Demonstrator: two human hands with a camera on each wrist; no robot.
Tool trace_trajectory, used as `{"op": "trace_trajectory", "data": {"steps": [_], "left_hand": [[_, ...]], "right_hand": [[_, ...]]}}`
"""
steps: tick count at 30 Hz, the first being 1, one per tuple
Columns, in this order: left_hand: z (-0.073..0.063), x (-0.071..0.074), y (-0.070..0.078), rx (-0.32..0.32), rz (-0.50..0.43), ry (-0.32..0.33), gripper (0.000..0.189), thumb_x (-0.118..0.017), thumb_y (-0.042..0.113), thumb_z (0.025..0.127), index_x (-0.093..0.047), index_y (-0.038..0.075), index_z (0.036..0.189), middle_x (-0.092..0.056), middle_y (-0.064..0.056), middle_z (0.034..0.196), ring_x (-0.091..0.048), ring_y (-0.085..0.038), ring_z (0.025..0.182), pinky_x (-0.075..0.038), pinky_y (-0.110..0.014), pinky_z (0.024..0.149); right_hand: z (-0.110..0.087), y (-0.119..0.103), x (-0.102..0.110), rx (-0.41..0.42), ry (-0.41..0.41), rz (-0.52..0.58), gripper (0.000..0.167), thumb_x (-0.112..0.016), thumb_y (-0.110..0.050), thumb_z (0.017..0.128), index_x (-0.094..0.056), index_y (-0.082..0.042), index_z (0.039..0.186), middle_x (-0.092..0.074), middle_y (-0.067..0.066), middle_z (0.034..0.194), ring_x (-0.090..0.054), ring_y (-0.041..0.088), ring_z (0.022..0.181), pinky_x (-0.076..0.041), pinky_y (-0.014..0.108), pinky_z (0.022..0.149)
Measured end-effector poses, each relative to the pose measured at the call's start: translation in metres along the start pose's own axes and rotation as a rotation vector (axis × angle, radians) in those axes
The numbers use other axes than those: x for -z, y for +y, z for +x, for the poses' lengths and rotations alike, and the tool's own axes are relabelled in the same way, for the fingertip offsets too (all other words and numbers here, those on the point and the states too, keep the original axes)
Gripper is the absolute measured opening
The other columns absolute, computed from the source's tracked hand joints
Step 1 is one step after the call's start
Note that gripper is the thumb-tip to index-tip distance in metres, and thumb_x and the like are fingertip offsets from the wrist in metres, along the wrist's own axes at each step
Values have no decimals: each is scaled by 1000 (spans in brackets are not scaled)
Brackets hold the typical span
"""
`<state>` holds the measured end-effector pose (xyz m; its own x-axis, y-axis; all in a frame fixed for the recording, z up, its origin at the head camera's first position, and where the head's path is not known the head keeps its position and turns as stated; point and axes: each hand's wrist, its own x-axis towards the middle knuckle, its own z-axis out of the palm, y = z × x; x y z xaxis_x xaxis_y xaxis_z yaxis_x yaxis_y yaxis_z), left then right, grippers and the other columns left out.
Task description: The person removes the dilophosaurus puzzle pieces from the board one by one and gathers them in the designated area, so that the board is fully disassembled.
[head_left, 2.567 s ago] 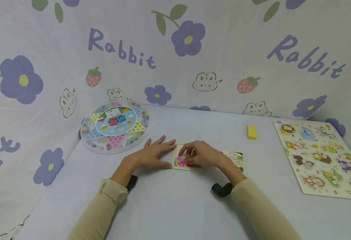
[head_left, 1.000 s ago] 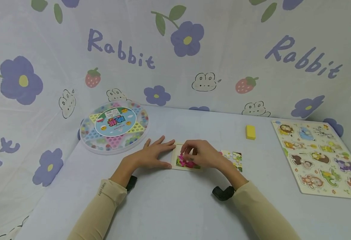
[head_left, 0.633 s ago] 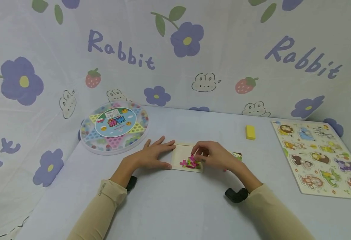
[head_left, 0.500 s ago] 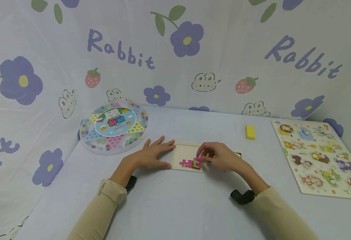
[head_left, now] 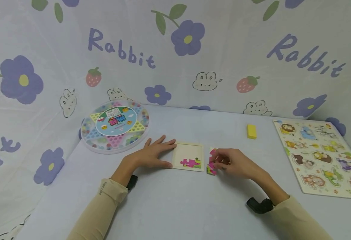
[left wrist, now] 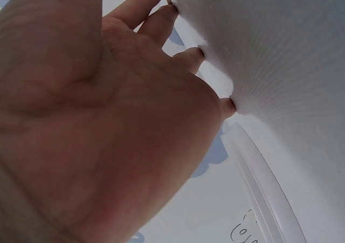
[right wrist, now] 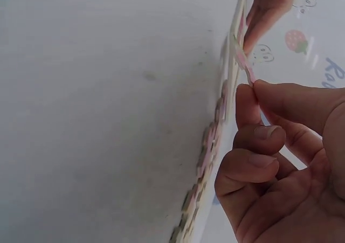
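My right hand pinches a pink-and-green jigsaw piece between thumb and forefinger, just right of the small wooden puzzle tray. In the right wrist view the pinched piece is tilted, seen nearly edge-on. Joined pink and green pieces lie in the tray's lower right. More jigsaw pieces lie on the table, mostly hidden under my right hand; the right wrist view shows their row from the side. My left hand is spread flat, fingertips and thumb at the tray's left edge.
A round Chinese checkers box with coloured beads stands at the back left. A yellow block sits at the back right. An animal peg puzzle board lies at the far right. Patterned cloth hangs behind the table.
My right hand has moved right, off the tray, carrying the pinched jigsaw piece out past the tray's right edge. The joined pieces in the tray are now uncovered. My left hand has stayed put.
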<state>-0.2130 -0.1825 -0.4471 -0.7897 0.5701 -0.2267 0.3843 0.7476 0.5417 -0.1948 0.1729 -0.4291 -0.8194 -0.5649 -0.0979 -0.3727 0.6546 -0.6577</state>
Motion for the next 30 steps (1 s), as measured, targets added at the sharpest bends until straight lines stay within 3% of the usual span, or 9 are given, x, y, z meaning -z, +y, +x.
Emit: {"op": "trace_trajectory", "data": {"steps": [11,30], "left_hand": [[0,0,1,3,-9,-3,85,-76,48,95,-36,24,167,-19,8,179,5,-29,170,11,-71,130],[2,-1,-1,5,-9,0,87,-76,50,95,-36,26,167,-18,11,179,6,-28,170,12,-69,131]], "right_hand": [[-8,-3,-3,-14,-4,-74,12,-76,-13,98,-72,-15,108,-70,-5,89,-60,12,83,-51,20,68],[-9,-3,-4,6,4,-108,12,-77,-13,97,-73,-16,108,-68,-6,88,-58,11,82,-50,19,67]]}}
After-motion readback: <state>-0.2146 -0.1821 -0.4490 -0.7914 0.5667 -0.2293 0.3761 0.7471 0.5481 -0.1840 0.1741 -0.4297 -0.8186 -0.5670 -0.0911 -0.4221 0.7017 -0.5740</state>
